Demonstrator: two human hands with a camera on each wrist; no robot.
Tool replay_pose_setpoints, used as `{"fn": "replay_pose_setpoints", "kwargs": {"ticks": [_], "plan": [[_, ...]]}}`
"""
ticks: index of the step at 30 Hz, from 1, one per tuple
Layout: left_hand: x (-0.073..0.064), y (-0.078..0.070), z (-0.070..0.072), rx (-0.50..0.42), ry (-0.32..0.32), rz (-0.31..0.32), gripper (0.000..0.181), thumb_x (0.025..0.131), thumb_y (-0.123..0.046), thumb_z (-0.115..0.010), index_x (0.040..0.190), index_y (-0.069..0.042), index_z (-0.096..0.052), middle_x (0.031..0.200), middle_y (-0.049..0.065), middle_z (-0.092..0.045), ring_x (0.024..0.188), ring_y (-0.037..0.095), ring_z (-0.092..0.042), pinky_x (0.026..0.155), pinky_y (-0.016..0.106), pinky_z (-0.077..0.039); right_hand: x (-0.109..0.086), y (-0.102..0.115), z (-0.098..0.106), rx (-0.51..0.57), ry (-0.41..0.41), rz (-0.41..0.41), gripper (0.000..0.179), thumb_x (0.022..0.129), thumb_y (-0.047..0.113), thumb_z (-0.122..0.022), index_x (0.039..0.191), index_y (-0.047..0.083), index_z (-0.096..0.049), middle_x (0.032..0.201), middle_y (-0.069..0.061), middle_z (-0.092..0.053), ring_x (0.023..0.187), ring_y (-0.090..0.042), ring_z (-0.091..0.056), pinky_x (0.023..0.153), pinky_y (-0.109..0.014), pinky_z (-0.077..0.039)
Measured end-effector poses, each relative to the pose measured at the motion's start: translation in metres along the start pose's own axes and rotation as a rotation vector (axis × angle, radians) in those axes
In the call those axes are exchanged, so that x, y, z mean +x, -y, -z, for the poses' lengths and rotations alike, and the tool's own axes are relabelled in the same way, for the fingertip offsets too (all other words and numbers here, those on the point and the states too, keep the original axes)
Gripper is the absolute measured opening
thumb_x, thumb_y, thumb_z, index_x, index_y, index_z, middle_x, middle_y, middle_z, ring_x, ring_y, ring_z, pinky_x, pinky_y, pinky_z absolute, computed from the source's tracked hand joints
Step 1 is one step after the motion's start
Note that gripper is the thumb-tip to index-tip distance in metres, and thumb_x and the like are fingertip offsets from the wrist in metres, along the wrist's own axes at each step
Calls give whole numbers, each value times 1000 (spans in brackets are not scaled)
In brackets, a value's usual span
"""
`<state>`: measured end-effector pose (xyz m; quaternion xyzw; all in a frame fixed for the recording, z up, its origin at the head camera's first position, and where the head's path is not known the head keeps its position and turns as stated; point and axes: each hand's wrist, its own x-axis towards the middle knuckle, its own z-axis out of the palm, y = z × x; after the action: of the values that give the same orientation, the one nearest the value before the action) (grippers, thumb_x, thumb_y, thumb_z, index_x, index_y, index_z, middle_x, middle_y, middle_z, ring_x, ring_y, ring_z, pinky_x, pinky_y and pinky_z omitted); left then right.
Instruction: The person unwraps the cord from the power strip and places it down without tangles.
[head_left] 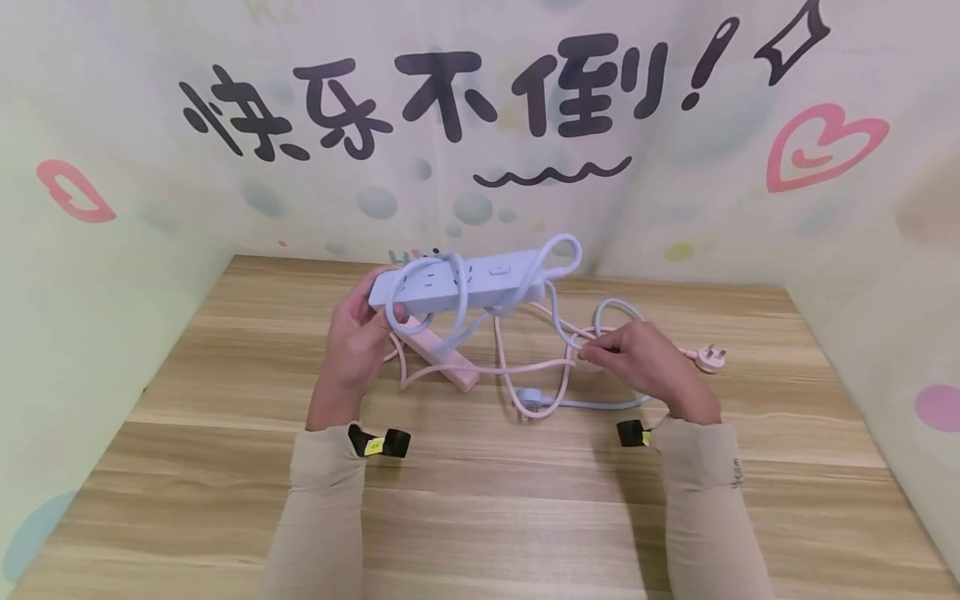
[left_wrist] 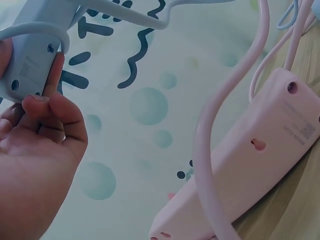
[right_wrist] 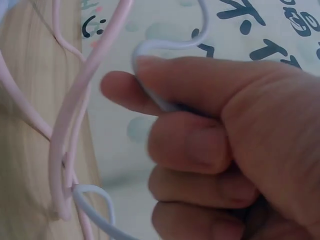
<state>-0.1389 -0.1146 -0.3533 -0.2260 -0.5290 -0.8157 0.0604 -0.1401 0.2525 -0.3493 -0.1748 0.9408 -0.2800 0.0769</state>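
Note:
My left hand (head_left: pixel 356 337) grips one end of a pale blue power strip (head_left: pixel 483 279), held up above the table with its sockets facing the head camera. Its blue cord (head_left: pixel 459 292) loops around the strip's body. Between thumb and forefinger, my right hand (head_left: pixel 648 362) pinches a stretch of that cord (right_wrist: pixel 150 47). Beneath the blue strip a pink power strip (head_left: pixel 450 367) lies on the table; its screw-hole side shows in the left wrist view. The pink cord (head_left: pixel 517 369) winds across the middle, tangled with the blue one.
The blue plug (head_left: pixel 529 400) lies on the wooden table (head_left: pixel 480 517) inside a pink cord loop. Farther right, past my right hand, is the pink plug (head_left: pixel 710 358), pins up. A printed cloth (head_left: pixel 480 200) hangs behind the table and along its sides.

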Motion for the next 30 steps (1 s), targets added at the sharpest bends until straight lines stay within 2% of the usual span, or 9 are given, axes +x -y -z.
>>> {"fn": "replay_pose_setpoints", "kwargs": {"ticks": [4,6,7,10,13,16,21,26,30], "plan": [[1,0,0,19,-50,-4,37,95,-11,-70,131,-8,-59,128,1,-63,116,13,-58,101,22,-51,-6,5,6,17,120,-35,20,99,25,-67,98,11,-82,67,2,-66,60,-8,-45,56,-23,-39],[1,-1,-1,39,-70,2,36,97,-5,-66,131,-6,-57,129,1,-62,117,14,-58,102,21,-51,-8,7,9,14,165,-45,21,99,25,-66,94,11,-81,62,3,-59,56,-7,-43,54,-23,-37],[1,-1,0,51,-81,7,35,97,-2,-64,131,-6,-57,129,1,-62,118,14,-57,102,21,-51,-10,8,11,13,182,-43,22,99,25,-65,91,11,-80,61,5,-56,55,-8,-40,52,-23,-35],[1,-1,0,89,-122,22,35,98,4,-59,132,-5,-56,127,0,-61,118,15,-56,103,21,-51,-16,8,16,-7,214,-39,19,97,20,-66,88,11,-81,64,6,-61,58,-7,-42,55,-21,-37],[2,-1,0,120,-151,34,36,97,8,-56,131,-6,-57,126,-1,-62,117,14,-57,102,21,-51,-21,8,20,-2,255,-65,16,94,19,-67,89,13,-82,61,11,-53,60,-6,-40,56,-21,-36],[3,0,1,162,-139,46,38,96,11,-55,129,-7,-58,127,-2,-63,118,13,-57,102,20,-51,-23,8,21,17,292,-100,15,93,20,-68,91,15,-82,60,12,-41,61,-6,-36,56,-21,-33],[3,2,-1,206,-100,65,41,94,12,-56,132,-3,-57,126,-3,-63,116,13,-58,101,21,-51,-20,11,18,7,299,-77,15,94,20,-68,92,14,-81,60,12,-39,59,-6,-35,55,-21,-32],[1,4,-1,175,-81,64,40,95,2,-65,133,-2,-56,124,-3,-64,116,13,-59,101,21,-52,-15,14,12,-56,296,-34,19,95,24,-66,81,16,-76,60,13,-39,59,-6,-34,53,-22,-30],[1,5,0,132,-44,51,40,93,-11,-73,130,-8,-59,124,-2,-64,115,13,-60,101,21,-53,-13,15,10,-84,259,-78,28,98,31,-62,78,16,-73,62,10,-47,61,-9,-42,57,-25,-36]]}}
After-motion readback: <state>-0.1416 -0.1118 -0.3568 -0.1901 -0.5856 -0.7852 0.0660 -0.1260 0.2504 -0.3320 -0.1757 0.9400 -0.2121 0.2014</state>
